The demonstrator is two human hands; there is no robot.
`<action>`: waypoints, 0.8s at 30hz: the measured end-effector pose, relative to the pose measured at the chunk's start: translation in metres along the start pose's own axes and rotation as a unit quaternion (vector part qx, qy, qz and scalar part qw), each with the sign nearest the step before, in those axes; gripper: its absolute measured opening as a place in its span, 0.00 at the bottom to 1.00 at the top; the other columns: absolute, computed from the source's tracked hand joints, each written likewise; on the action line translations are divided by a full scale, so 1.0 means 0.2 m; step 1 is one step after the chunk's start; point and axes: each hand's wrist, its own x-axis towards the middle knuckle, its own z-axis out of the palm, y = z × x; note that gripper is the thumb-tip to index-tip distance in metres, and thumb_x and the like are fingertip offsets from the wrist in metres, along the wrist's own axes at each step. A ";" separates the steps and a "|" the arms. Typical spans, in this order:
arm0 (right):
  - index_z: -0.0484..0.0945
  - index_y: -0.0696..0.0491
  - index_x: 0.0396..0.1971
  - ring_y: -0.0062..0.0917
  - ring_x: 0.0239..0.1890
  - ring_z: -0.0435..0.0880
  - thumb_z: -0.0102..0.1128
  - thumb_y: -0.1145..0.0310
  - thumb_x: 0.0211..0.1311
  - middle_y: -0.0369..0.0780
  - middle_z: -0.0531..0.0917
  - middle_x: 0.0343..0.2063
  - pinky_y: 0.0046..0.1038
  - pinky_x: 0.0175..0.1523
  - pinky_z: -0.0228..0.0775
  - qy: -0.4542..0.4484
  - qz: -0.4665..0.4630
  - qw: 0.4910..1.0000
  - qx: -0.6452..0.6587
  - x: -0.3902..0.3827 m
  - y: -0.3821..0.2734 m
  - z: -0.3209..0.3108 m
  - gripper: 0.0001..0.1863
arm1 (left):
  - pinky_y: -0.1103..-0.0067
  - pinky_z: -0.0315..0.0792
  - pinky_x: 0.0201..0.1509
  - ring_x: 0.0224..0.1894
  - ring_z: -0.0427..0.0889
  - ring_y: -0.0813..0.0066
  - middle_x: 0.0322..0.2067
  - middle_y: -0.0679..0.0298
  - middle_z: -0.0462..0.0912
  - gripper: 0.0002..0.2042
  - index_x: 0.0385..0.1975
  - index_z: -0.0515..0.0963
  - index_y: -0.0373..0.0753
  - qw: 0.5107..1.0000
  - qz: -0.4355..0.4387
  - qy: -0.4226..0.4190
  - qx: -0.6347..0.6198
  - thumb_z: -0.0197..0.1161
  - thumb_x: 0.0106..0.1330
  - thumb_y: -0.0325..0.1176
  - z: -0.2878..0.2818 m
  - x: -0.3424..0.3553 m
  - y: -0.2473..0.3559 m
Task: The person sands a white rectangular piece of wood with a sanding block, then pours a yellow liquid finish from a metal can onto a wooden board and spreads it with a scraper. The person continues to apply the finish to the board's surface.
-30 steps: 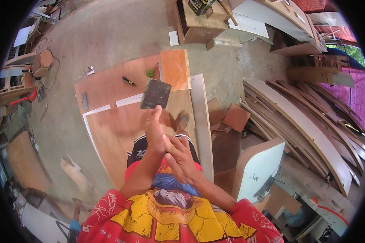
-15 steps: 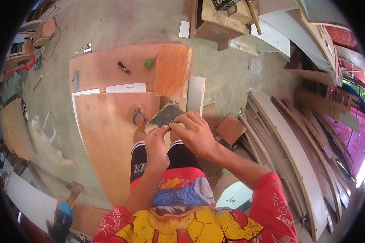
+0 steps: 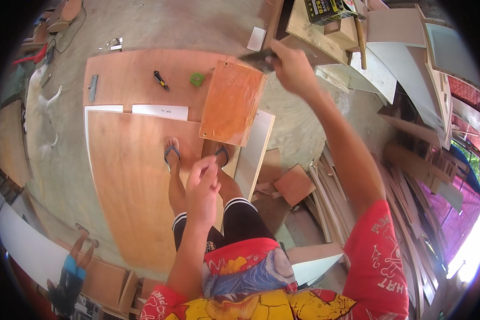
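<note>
My right hand [image 3: 292, 69] is stretched out far and to the right, closed on a dark, flat, thin piece [image 3: 255, 57] with a worn, patchy face; motion blurs it. The piece is over the far right corner of an orange-brown wooden panel [image 3: 232, 104] with a glossy top; I cannot tell whether they touch. Nothing shows in my left hand [image 3: 201, 178], raised in front of my legs with its fingers loosely bent and apart from the panel.
A knife with a black and yellow handle [image 3: 161, 80], a green tape measure [image 3: 197, 79] and a grey metal strip [image 3: 93, 88] lie on a large plywood sheet [image 3: 128, 66]. Wooden boxes [image 3: 304, 26] stand far right; offcuts [image 3: 405, 213] lean at right. A dog [image 3: 40, 101] lies left; another person [image 3: 72, 277] is lower left.
My right hand has carried the dark piece away from my left hand, forward and right to the wooden panel. My left hand has let go of it. The view has shifted.
</note>
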 end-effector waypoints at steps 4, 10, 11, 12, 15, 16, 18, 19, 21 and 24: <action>0.77 0.55 0.52 0.58 0.47 0.85 0.61 0.70 0.72 0.57 0.87 0.42 0.54 0.48 0.77 -0.117 0.026 0.987 -0.110 0.36 0.15 0.12 0.12 | 0.83 0.63 0.40 0.35 0.68 0.87 0.39 0.73 0.71 0.15 0.57 0.76 0.36 0.992 -0.028 0.111 0.047 0.67 0.74 0.31 -0.39 -0.07 -0.19; 0.79 0.53 0.56 0.57 0.51 0.85 0.64 0.68 0.72 0.54 0.87 0.45 0.52 0.53 0.78 -0.209 -0.012 0.961 -0.182 0.49 0.26 0.26 0.16 | 0.86 0.65 0.39 0.36 0.71 0.88 0.39 0.73 0.73 0.16 0.55 0.76 0.38 0.987 -0.026 0.147 0.057 0.69 0.70 0.24 -0.55 -0.24 -0.18; 0.79 0.53 0.57 0.57 0.51 0.85 0.64 0.68 0.71 0.54 0.87 0.46 0.52 0.54 0.77 -0.216 -0.022 0.959 -0.181 0.48 0.23 0.26 0.17 | 0.86 0.66 0.39 0.35 0.71 0.88 0.39 0.73 0.73 0.16 0.55 0.76 0.39 0.987 -0.028 0.151 0.055 0.69 0.70 0.24 -0.57 -0.25 -0.18; 0.79 0.53 0.57 0.56 0.51 0.85 0.65 0.68 0.71 0.53 0.87 0.46 0.51 0.54 0.77 -0.214 -0.046 0.961 -0.167 0.45 0.21 0.24 0.17 | 0.86 0.66 0.39 0.36 0.71 0.88 0.40 0.73 0.73 0.16 0.55 0.76 0.39 0.986 -0.026 0.152 0.058 0.69 0.71 0.24 -0.59 -0.25 -0.17; 0.80 0.55 0.55 0.56 0.51 0.83 0.67 0.69 0.68 0.53 0.87 0.45 0.49 0.56 0.75 -0.225 -0.083 0.960 -0.141 0.32 0.08 0.06 0.18 | 0.86 0.66 0.39 0.36 0.71 0.88 0.40 0.73 0.73 0.16 0.56 0.76 0.38 0.987 -0.011 0.155 0.049 0.69 0.71 0.24 -0.64 -0.27 -0.17; 0.80 0.56 0.53 0.56 0.51 0.82 0.67 0.70 0.66 0.53 0.87 0.44 0.49 0.56 0.74 -0.242 -0.063 0.957 -0.144 0.24 0.05 -0.01 0.17 | 0.86 0.66 0.39 0.36 0.70 0.88 0.39 0.73 0.72 0.16 0.56 0.76 0.38 0.988 -0.008 0.152 0.039 0.69 0.71 0.24 -0.63 -0.26 -0.17; 0.79 0.57 0.49 0.56 0.50 0.81 0.68 0.70 0.64 0.54 0.85 0.42 0.49 0.55 0.73 -0.278 -0.022 0.954 -0.110 0.06 0.05 -0.13 0.15 | 0.85 0.66 0.40 0.38 0.71 0.87 0.39 0.72 0.72 0.17 0.56 0.76 0.36 0.990 0.002 0.141 0.031 0.69 0.70 0.23 -0.62 -0.22 -0.16; 0.78 0.57 0.47 0.57 0.49 0.81 0.69 0.70 0.63 0.55 0.84 0.40 0.49 0.54 0.72 -0.266 -0.022 0.961 -0.068 -0.06 -0.02 -0.15 0.15 | 0.85 0.66 0.40 0.38 0.71 0.86 0.39 0.71 0.72 0.17 0.56 0.76 0.35 0.989 0.011 0.141 0.034 0.69 0.69 0.23 -0.61 -0.19 -0.16; 0.75 0.54 0.55 0.56 0.50 0.82 0.71 0.71 0.62 0.53 0.87 0.41 0.49 0.55 0.73 -0.280 -0.006 0.960 -0.014 -0.31 -0.07 -0.13 0.22 | 0.83 0.68 0.44 0.41 0.72 0.83 0.40 0.69 0.72 0.19 0.57 0.76 0.33 0.988 0.028 0.131 0.070 0.70 0.68 0.23 -0.60 -0.09 -0.16; 0.73 0.52 0.57 0.55 0.48 0.85 0.72 0.73 0.62 0.52 0.89 0.42 0.48 0.54 0.75 -0.306 0.124 0.942 0.060 -0.64 -0.27 0.03 0.24 | 0.77 0.74 0.55 0.48 0.77 0.76 0.45 0.66 0.76 0.21 0.59 0.76 0.34 0.970 0.090 0.119 0.192 0.72 0.66 0.26 -0.62 0.12 -0.16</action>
